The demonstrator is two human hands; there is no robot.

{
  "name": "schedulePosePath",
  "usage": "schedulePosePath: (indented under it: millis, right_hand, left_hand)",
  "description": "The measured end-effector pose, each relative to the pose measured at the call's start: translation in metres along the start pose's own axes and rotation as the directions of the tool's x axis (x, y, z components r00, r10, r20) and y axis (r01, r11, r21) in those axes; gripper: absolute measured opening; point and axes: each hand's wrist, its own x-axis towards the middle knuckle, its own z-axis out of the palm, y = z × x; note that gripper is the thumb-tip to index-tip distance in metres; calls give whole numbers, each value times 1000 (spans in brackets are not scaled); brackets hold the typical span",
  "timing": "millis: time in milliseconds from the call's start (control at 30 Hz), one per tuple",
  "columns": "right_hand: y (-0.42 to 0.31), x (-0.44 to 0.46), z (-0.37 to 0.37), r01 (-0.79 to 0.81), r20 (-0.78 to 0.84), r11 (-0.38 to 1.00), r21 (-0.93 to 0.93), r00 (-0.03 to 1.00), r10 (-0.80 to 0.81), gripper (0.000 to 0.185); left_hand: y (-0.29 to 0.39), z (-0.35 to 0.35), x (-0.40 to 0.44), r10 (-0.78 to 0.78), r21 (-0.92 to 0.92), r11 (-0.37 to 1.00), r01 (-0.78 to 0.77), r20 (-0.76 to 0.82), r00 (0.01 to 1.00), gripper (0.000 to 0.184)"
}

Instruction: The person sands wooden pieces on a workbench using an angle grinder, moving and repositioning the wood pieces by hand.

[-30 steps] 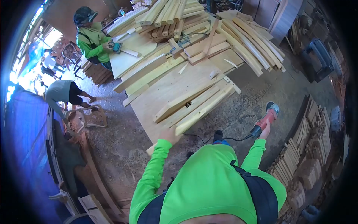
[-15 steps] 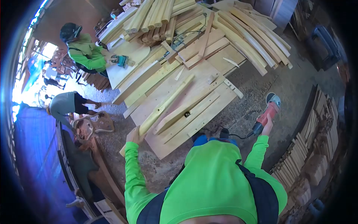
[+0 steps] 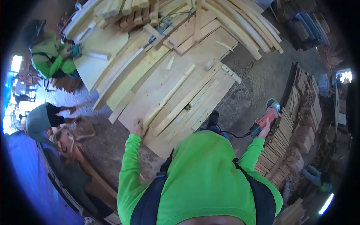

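In the head view, my left hand (image 3: 139, 128) is at the near end of a long pale wooden rail (image 3: 168, 96), its fingers closed about that end. The rail lies on a plywood panel (image 3: 135, 108), beside wooden strips (image 3: 187, 101) on the same panel. My right hand (image 3: 265, 129) is wrapped round the body of a red angle grinder (image 3: 267, 119), held out to the right, away from the panel. Its disc (image 3: 270, 103) points up and away from me. A black cord (image 3: 234, 135) runs from the grinder back towards my body.
Curved wooden pieces (image 3: 240, 26) and boards lie at the back. Another person (image 3: 52, 56) works at the far left with a sander; a second person (image 3: 41, 120) bends over a wooden frame (image 3: 75, 133). Stacked wood (image 3: 277, 150) stands at the right.
The rail has come down flat onto the panel, and its near end no longer sticks out past my left hand. The grinder's disc has tilted. My view has turned to the right.
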Motion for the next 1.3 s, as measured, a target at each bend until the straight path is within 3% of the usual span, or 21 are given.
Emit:
schedulePosePath:
  millis: [200,400,500,700,900,1000,1067,1133,1200,1267,1300]
  right_hand:
    - [6,-15,-5,74,-50,997,-4,996,-74,49]
    - [8,-26,16,61,-46,998,7,997,-60,49]
    - [9,-19,21,82,-25,995,-48,996,-83,49]
    - [3,-2,36,90,32,994,-64,996,-88,50]
    - [-10,38,37,28,44,999,-33,999,-27,50]
    - [-19,76,28,15,62,1000,-13,998,-15,49]
    - [-23,115,18,15,67,1000,10,998,-15,47]
    - [-33,149,16,48,58,999,25,997,-49,45]
    - [-49,194,3,72,29,996,46,997,-73,43]
    - [-55,241,-7,73,-13,993,91,997,-72,42]
    - [-63,254,-11,74,-18,991,110,997,-73,42]
  left_hand:
    - [-10,12,20,114,-48,993,-106,224,968,58]
    - [7,0,25,156,-75,987,-140,301,941,59]
    - [22,-4,18,165,-135,980,-144,162,973,49]
    - [17,6,16,12,-178,984,14,142,990,37]
    - [31,25,13,-259,-136,953,270,95,961,34]
    - [48,19,17,-270,31,963,268,66,961,37]
    - [48,21,20,-379,67,925,375,87,921,40]
    - [28,30,41,-380,340,901,268,326,865,43]
    - [71,9,72,-480,183,877,445,407,778,47]
    - [94,39,121,-520,171,845,507,38,853,46]
    - [104,44,146,-515,155,831,535,-150,844,46]
